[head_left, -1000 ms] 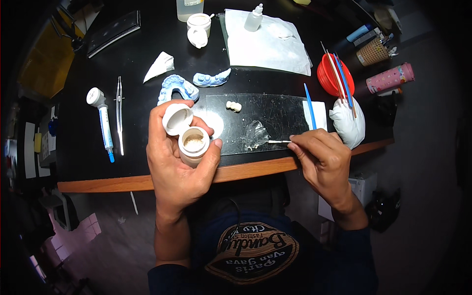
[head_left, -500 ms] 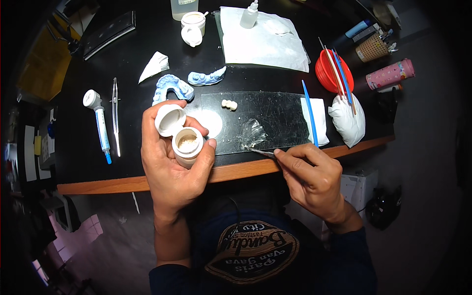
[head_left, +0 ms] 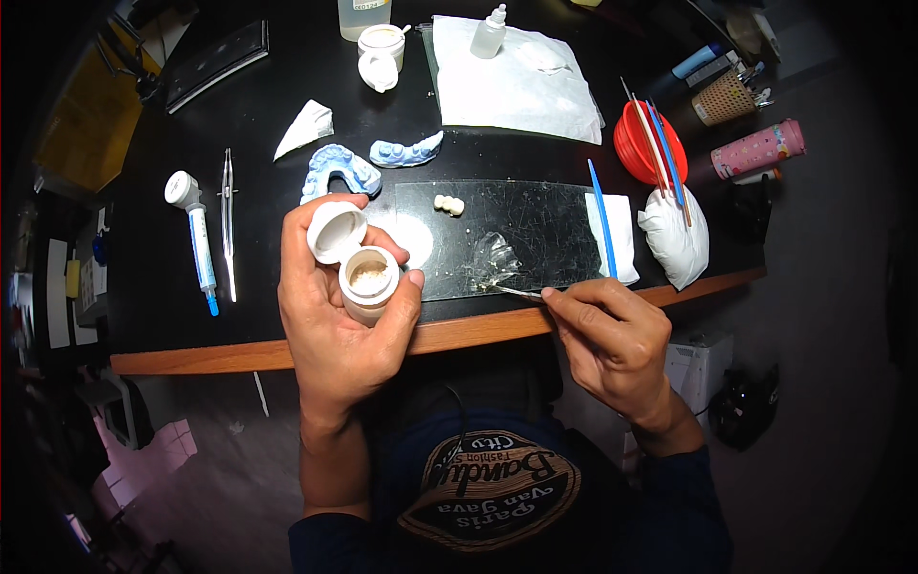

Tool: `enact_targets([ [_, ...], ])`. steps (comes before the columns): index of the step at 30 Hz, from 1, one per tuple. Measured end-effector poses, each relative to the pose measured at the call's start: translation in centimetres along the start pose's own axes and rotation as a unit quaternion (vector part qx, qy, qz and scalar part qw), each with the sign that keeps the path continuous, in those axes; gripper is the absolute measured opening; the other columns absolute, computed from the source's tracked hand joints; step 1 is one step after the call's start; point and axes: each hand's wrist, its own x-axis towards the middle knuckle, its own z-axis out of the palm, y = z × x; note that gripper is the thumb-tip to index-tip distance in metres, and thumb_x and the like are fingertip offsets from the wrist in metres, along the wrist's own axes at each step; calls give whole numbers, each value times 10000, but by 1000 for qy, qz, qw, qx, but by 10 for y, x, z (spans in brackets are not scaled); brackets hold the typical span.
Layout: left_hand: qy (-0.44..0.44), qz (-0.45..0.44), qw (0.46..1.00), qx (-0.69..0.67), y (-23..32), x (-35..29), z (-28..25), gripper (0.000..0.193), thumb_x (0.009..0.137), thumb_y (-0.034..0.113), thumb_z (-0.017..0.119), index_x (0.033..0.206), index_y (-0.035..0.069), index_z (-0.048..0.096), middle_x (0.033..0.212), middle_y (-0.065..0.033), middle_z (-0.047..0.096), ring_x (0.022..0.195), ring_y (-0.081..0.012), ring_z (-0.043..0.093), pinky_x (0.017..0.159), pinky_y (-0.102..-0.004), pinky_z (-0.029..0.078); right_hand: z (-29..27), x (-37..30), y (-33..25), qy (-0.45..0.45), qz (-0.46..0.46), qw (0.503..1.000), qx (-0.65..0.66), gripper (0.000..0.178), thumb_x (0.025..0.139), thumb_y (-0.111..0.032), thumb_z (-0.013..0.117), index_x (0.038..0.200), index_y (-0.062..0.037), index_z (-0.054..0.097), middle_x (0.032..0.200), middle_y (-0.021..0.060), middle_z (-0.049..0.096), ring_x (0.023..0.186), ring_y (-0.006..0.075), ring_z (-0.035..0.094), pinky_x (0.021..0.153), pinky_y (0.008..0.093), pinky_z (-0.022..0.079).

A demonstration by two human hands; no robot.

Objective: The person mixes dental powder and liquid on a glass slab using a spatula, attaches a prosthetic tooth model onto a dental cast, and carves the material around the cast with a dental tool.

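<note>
A small white flip-top jar (head_left: pixel 366 311) sits in my left hand (head_left: pixel 335 349), with the fingers and thumb wrapped round it. Its lid (head_left: pixel 337 232) stands open, and pale powder (head_left: pixel 371 278) shows inside. My right hand (head_left: pixel 617 340) pinches a thin metal tool (head_left: pixel 521 293); I cannot make out the shape of its tip. That tip touches or hovers just over the near edge of a scratched glass slab (head_left: pixel 559 215), beside a crumpled clear patch (head_left: pixel 495 256). Farther back on the slab lies a small cream-coloured piece shaped like joined teeth (head_left: pixel 448 205).
Two blue dental impressions (head_left: pixel 337 170) lie behind my left hand. Tweezers (head_left: pixel 228 225) and a blue-and-white syringe-like tube (head_left: pixel 200 249) are at left. At right are a blue stick (head_left: pixel 602 215), a red bowl (head_left: pixel 643 143) and a tied white bag (head_left: pixel 676 234). A dropper bottle (head_left: pixel 489 36) stands behind.
The tool's tip has shifted slightly to the right along the slab's near edge. My right hand moved a little with it. The whole view shifted slightly; my left hand keeps its hold on the jar.
</note>
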Motion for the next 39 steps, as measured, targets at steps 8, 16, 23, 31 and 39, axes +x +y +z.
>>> enact_targets([
  [8, 0, -12, 1000, 0, 3, 1, 1, 619, 858, -128, 734, 1400, -13, 459, 1002, -95, 681, 898, -96, 671, 805, -244, 551, 5, 11, 13, 30, -24, 999, -39, 338, 750, 77, 847, 1072, -27, 846, 891, 64, 716, 813, 238, 646, 698, 350, 527],
  [16, -4, 3, 1000, 7, 1, 0, 0, 622, 858, -128, 735, 1403, -13, 459, 1005, -99, 683, 901, -98, 673, 818, -247, 550, 2, 6, 11, 59, 26, 997, -43, 285, 817, 92, 835, 1085, -6, 841, 872, 85, 695, 765, 216, 638, 650, 337, 506],
  [23, -1, -23, 1000, -11, 3, -1, 1, 623, 860, -129, 733, 1406, -8, 456, 1009, -98, 681, 894, -96, 672, 806, -249, 550, 8, 4, 8, 49, 40, 997, -39, 291, 832, 64, 855, 1112, -16, 843, 941, 92, 639, 740, 174, 584, 639, 308, 489],
  [31, 3, 13, 1000, 14, -2, 0, 0, 614, 854, -117, 743, 1395, -16, 470, 984, -88, 688, 883, -97, 678, 799, -252, 554, 13, 2, 4, 46, 42, 998, -20, 308, 829, 43, 872, 1128, -31, 847, 984, 93, 611, 706, 152, 524, 622, 292, 468],
  [39, 5, 9, 1000, 15, -1, 1, 1, 610, 853, -106, 751, 1392, -20, 479, 968, -90, 695, 878, -101, 686, 804, -253, 554, 14, 2, 6, 41, 46, 998, 1, 267, 847, 22, 863, 1109, -30, 854, 1049, 104, 596, 661, 122, 511, 612, 276, 457],
])
